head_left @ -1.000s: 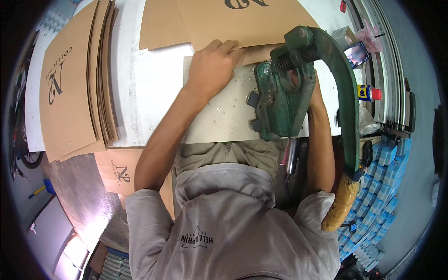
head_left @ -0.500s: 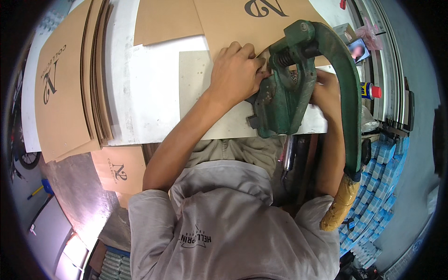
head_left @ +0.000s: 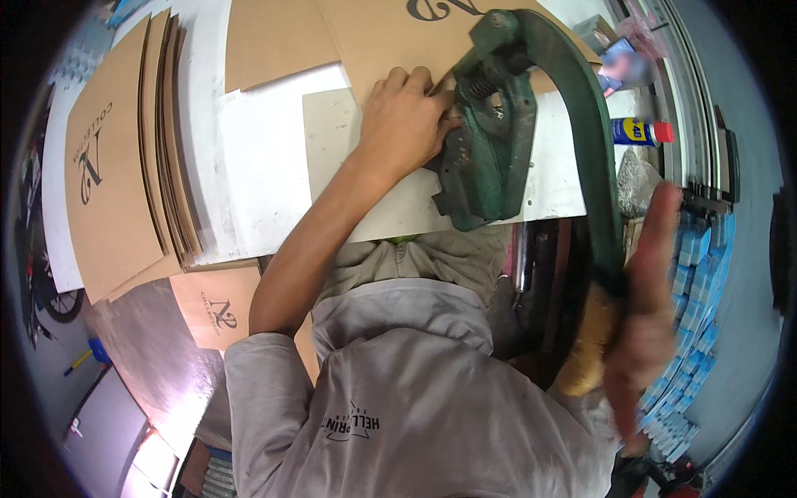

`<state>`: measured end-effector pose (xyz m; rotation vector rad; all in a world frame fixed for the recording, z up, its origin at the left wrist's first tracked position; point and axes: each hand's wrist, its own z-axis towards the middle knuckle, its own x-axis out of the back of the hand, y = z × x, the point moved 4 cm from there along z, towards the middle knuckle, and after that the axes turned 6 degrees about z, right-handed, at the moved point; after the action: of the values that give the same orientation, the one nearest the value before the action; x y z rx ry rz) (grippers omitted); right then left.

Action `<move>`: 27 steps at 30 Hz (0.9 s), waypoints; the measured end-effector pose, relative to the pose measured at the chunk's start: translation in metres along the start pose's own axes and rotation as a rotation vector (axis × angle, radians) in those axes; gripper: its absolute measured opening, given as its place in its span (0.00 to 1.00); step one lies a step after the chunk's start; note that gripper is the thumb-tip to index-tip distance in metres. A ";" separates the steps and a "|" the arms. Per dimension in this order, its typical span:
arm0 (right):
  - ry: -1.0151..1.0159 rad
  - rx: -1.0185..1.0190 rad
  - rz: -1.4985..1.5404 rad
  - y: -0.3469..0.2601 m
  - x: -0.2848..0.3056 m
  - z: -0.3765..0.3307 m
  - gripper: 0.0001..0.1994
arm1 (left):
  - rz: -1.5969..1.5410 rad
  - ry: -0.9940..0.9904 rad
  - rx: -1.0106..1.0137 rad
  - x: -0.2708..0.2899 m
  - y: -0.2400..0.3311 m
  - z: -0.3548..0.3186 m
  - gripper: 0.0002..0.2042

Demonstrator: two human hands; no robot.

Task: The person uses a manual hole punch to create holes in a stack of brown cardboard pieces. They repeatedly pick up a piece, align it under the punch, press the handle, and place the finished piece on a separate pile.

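My left hand (head_left: pixel 407 124) rests with curled fingers on a brown cardboard sheet (head_left: pixel 390 33) and holds its edge at the jaw of a green cast-iron hand press (head_left: pixel 486 158). The press stands on a grey plate (head_left: pixel 332 141) on the white table (head_left: pixel 257 166). Its long green lever (head_left: pixel 594 166) curves down to a tan grip (head_left: pixel 585 349). My right hand (head_left: pixel 647 307) is blurred, with its fingers stretched out flat just beside that grip and the lever's lower end, not wrapped around it.
A stack of printed cardboard sheets (head_left: pixel 116 166) lies on the table's left, and another sheet (head_left: pixel 220 311) lies below the table edge. A blue spray can (head_left: pixel 639 130) lies right of the press. Stacked blue boxes (head_left: pixel 697 315) line the right side.
My right hand has left the press's jaw and swung down to the lever's grip. My left hand slid the cardboard closer into the jaw and stays there.
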<state>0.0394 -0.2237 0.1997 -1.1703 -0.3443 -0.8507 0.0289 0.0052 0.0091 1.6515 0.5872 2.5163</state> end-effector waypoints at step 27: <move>0.177 -0.541 -0.113 0.266 -0.036 -0.049 0.06 | -1.001 0.117 0.807 0.008 -0.059 -0.050 0.13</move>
<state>0.2031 -0.2183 -0.0180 -1.5688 -0.0296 -1.1817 -0.0276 0.0480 -0.0222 0.8672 1.9972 1.6634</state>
